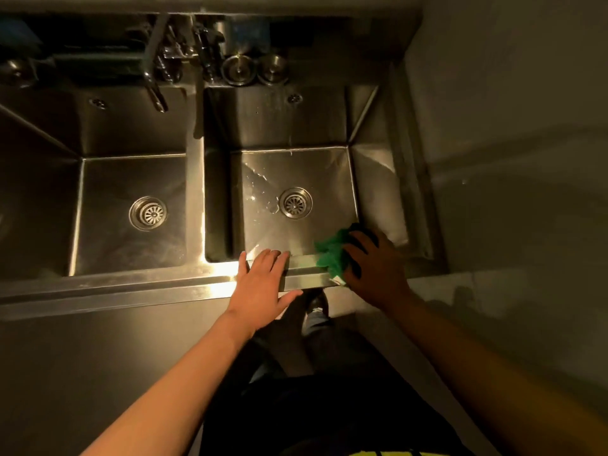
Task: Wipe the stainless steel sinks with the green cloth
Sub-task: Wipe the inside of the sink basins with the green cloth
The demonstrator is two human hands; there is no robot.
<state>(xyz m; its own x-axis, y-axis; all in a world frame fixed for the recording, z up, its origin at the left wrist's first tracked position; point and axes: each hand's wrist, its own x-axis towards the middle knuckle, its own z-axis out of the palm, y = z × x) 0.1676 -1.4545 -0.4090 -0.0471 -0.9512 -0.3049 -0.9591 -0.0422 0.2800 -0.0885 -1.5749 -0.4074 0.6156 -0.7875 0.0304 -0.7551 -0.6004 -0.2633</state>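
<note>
Two stainless steel sinks lie side by side below me. The right sink [368,179] has a wet floor with water around its drain [295,203]. The left sink [108,133] looks dry. My right hand [375,268] presses the crumpled green cloth [330,253] onto the front rim of the right sink, near its front right corner, fingers curled over the cloth. My left hand [263,284] rests flat on the same front rim [306,260], fingers straight and reaching to the basin's edge.
A faucet [154,77] hangs over the left sink's back wall. Two metal strainer cups [255,70] and other fittings stand on the back ledge. A pale wall [513,126] closes in on the right. My legs and a shoe [316,307] show below the front edge.
</note>
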